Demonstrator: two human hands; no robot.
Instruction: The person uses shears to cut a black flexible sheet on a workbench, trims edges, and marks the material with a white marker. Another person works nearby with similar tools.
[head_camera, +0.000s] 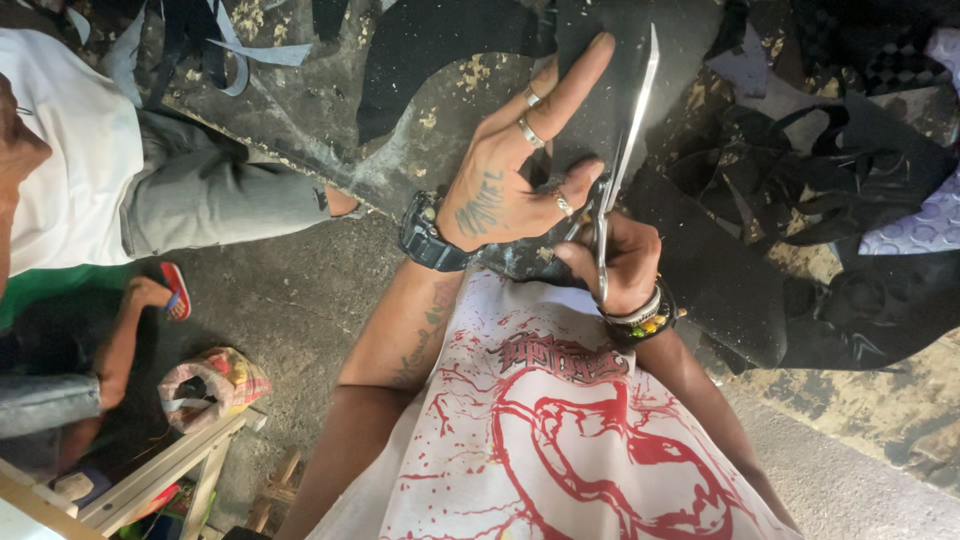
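Head cam, looking straight down. The right hand is wrapped shut round the handles of a pair of long steel scissors, blades pointing up and away, tip near the top edge of the shot. The blades sit over a flat sheet of black material lying on a grimy dark worktable.

The left hand, rings on the fingers and a chunky black wristwatch on the wrist, is mostly open. Its index finger stretches out along the sheet just beside the blades and its thumb bends back toward the scissor handles. It looks pressed onto the sheet more than gripping it; can't tell if the hidden fingers pinch an edge.

More black offcuts and straps are heaped to the right. On the left, another person in a white shirt and grey shorts sits beside the table.
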